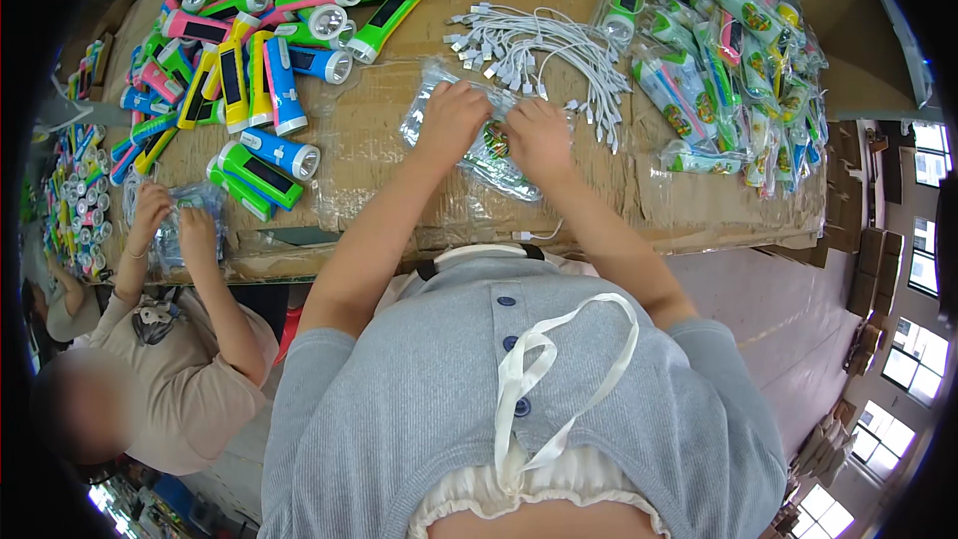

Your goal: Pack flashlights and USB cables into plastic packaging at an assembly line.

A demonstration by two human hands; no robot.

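Observation:
Just in front of me, clear plastic bags (489, 168) with a coloured print lie on the cardboard-covered table (364, 195). My left hand (454, 122) is closed on the upper edge of a bag, its fingers curled over the film. On the same bag, to the right of the print, my right hand (539, 140) also has its fingers closed. What lies under the fingertips is partly hidden. A bundle of white USB cables (559, 50) spreads just beyond my hands. Beyond my left forearm rest a few loose solar flashlights (261, 172), green and blue.
Many colourful flashlights (289, 35) are heaped at the far left. A pile of bagged flashlights (733, 70) covers the right side. At the left, a co-worker's hands (175, 225) handle clear bags (185, 202). A single cable end (534, 235) lies by the table's front edge.

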